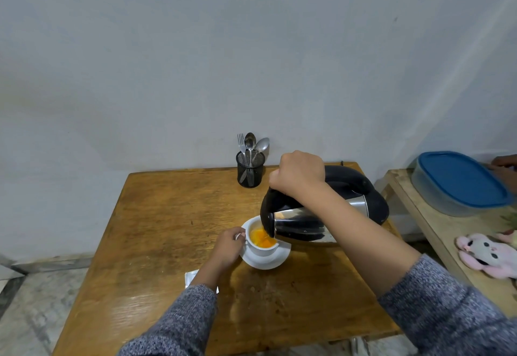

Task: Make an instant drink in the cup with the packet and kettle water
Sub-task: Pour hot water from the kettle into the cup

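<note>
A white cup (263,249) stands on a white saucer (275,260) in the middle of the wooden table (156,216). Orange liquid fills part of the cup. My left hand (228,246) grips the cup's handle. My right hand (299,175) holds the black handle of a steel and black kettle (321,216), tipped steeply with its spout over the cup. A white packet (191,276) lies on the table near me, mostly hidden under my left forearm.
A black mesh holder (249,170) with spoons, a fork and a knife stands at the table's back edge by the wall. To the right, a lower wooden bench (436,232) carries a blue-lidded container (458,182) and a pink plush toy (488,255). Another person's hand (505,163) shows at far right.
</note>
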Motion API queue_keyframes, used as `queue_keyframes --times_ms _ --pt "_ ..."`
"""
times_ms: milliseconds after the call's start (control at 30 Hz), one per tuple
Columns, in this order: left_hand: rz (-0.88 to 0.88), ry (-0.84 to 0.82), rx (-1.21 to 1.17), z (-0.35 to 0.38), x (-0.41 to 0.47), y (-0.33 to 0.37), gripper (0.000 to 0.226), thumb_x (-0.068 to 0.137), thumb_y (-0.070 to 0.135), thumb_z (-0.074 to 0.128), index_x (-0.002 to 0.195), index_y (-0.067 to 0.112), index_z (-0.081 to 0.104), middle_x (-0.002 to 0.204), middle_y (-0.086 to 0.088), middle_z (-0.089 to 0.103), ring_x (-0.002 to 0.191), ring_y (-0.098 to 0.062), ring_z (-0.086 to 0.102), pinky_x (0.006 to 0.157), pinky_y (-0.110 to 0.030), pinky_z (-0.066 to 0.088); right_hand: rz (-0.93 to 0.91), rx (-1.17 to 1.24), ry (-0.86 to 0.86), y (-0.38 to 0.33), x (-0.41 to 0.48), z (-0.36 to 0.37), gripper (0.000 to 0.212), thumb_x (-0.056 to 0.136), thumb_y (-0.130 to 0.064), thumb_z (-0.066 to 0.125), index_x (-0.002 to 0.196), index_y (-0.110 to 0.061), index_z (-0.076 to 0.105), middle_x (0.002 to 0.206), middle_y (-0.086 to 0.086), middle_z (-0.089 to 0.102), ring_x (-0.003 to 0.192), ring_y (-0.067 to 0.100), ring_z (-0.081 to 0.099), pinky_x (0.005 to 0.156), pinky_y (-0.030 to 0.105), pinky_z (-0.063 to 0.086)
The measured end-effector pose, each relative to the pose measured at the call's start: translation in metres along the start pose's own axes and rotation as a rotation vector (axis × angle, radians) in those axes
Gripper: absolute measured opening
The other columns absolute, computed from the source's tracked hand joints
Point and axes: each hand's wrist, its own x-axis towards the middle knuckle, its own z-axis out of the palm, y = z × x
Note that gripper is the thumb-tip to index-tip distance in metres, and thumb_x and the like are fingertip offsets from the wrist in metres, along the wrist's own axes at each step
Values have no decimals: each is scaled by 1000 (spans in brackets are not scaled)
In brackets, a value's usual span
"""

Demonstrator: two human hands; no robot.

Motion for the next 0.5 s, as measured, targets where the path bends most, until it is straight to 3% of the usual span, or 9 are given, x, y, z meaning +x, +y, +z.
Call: queue_keyframes --times_ms 100,267,500 --pt "3 2 8 0 1 1 29 93 14 41 111 7 63 114 -13 63 100 -24 56 81 -30 41 -5 -3 5 0 2 -3 13 82 -24 47 78 -12 50 70 2 46 70 23 49 59 28 37" --pt "-3 9 16 1 1 2 28 93 13 41 111 8 62 115 -14 63 96 -22 54 79 -29 40 -21 -42 0 -2 5 -2 15 82 -24 47 76 -12 53 60 -1 39 63 20 48 50 23 32" --pt "-5 22 42 2 2 2 30 94 13 40 114 7 61 119 -14 62 96 -20 52 79 -29 39 -31 -47 20 -4 8 -3 16 82 -25 48 74 -12 52 59 -1 40 52 15 40 49 23 31"
